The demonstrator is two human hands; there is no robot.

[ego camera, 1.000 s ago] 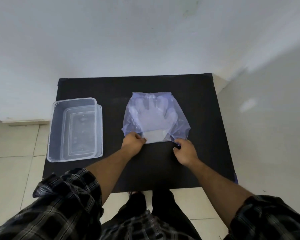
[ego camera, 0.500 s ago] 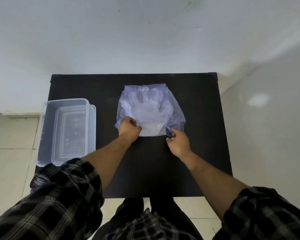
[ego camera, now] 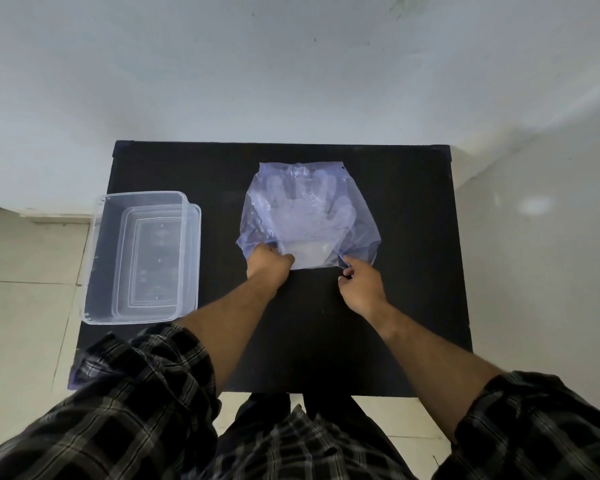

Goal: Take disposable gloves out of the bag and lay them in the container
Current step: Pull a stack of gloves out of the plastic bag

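The bluish bag (ego camera: 309,213) lies flat at the centre of the black surface (ego camera: 413,271), disposable gloves (ego camera: 305,209) showing through its film; the left hand (ego camera: 267,265) is clenched on the bag's near left edge; the right hand (ego camera: 362,284) pinches the near right corner; the clear container (ego camera: 142,254) stands open at the left of the frame, well apart from the bag.

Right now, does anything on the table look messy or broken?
Nothing looks broken or spilled. The only slightly odd thing is the clear container, which sticks out past the left edge of the black table.
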